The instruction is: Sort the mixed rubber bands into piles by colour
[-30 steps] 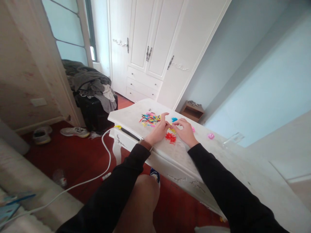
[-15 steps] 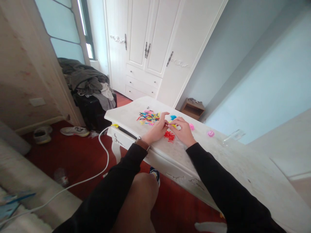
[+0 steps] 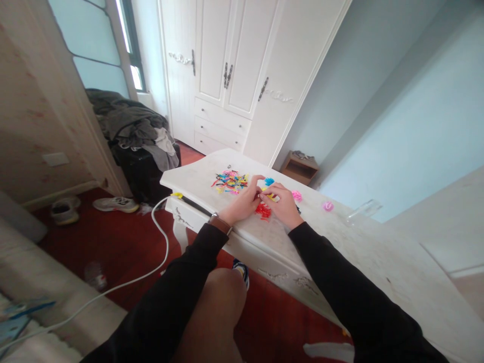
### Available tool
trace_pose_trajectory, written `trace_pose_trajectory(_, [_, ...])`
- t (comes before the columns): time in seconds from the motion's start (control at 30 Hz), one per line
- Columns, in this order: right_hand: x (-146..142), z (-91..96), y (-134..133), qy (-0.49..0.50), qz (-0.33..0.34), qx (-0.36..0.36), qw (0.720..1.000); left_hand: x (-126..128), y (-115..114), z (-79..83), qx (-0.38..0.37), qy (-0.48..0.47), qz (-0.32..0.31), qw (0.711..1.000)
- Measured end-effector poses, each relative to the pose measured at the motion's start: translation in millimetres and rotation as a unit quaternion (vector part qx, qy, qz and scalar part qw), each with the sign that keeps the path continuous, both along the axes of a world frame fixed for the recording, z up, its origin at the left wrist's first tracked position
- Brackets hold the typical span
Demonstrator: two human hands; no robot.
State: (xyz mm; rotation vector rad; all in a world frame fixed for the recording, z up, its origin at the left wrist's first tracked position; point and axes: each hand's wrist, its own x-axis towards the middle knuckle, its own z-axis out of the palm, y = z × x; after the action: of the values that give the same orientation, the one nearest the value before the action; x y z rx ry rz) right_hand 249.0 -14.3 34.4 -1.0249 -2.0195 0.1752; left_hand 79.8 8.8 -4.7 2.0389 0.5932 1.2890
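My left hand (image 3: 245, 203) and my right hand (image 3: 284, 205) meet over the white table, fingertips pinched together. Whatever small thing lies between them is too tiny to make out. Just left of my left hand spreads a mixed heap of small colourful bands (image 3: 230, 181). Below the fingertips lies a red pile (image 3: 263, 212). Beyond the hands is a blue pile (image 3: 268, 181), while yellow pieces (image 3: 269, 196) show partly behind my right fingers. A pink pile (image 3: 297, 196) sits past my right hand, and some black pieces peek out beside it, mostly hidden.
Further right on the table (image 3: 363, 257) are a pinkish-purple pile (image 3: 327, 206) and a clear glass lying on its side (image 3: 365, 212). A white cable (image 3: 166, 242) hangs from the left front edge. A white wardrobe (image 3: 215, 50) stands behind; shoes (image 3: 116, 204) lie on the floor.
My hands stay pinched together at nearly the same spot. My right hand has shifted slightly left, uncovering some black pieces beside it. The view has moved a little.
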Motion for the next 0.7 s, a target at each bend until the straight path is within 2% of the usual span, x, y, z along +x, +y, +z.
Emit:
trace_pose_trajectory(0.3, [0,-1.1,-1,0.069,-0.074,0.007,0.995,-2,-2,8.6,-0.026,0.023,0.055,0.998])
trace_pose_trajectory(0.7, [0,-2.0,-1,0.093,-0.104,-0.002,0.990,-2,-5,13.5,-0.026,0.016,0.067,0.997])
